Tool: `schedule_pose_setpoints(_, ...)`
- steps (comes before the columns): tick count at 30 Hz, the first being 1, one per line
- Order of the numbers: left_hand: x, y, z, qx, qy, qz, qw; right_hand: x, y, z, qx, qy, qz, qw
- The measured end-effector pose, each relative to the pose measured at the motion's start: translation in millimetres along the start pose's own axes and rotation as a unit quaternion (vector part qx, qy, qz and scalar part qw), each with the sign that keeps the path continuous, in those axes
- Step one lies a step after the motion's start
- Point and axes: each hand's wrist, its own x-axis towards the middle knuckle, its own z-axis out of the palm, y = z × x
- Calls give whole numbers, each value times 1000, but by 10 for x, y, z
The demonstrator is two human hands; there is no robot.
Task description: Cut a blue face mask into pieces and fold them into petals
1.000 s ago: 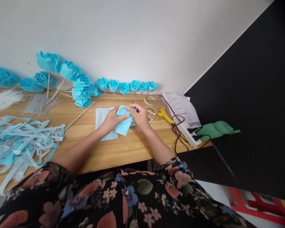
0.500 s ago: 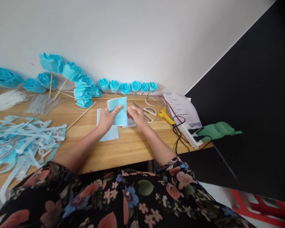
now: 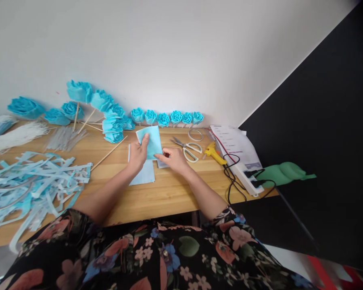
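Observation:
A light blue square sheet, which looks like thin fabric or paper, is held up above the table. My left hand grips its left side, thumb lying across the front. At the lower right corner my right hand pinches the sheet between thumb and fingers. Below it, another pale blue sheet lies flat on the wood, partly covered by my left hand. Right of my right hand lie scissors with white handles, blades parted.
Blue handmade flowers line the wall, several on sticks. Cut strips pile up at left, near white stamens. A yellow glue gun, a tape roll and a power strip with black cables sit at right.
My right hand has moved down from the sheet's right edge to its lower right corner. The sheet is tilted differently, and the whole view has shifted slightly.

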Motion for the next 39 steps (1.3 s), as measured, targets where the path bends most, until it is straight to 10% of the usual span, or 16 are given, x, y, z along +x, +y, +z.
schedule_pose_setpoints(9, 26, -53, 0, 51, 11, -5, 999, -31, -19, 50, 136, -97, 13, 986)
schedule_pose_setpoints(18, -54, -47, 57, 11, -26, -27, 999, 27, 16, 40, 261, 30, 32, 964)
schedule_pose_setpoints(39, -99, -16, 106, -15, -146, -62, 987, 57, 31, -53, 283, 102, 26, 953)
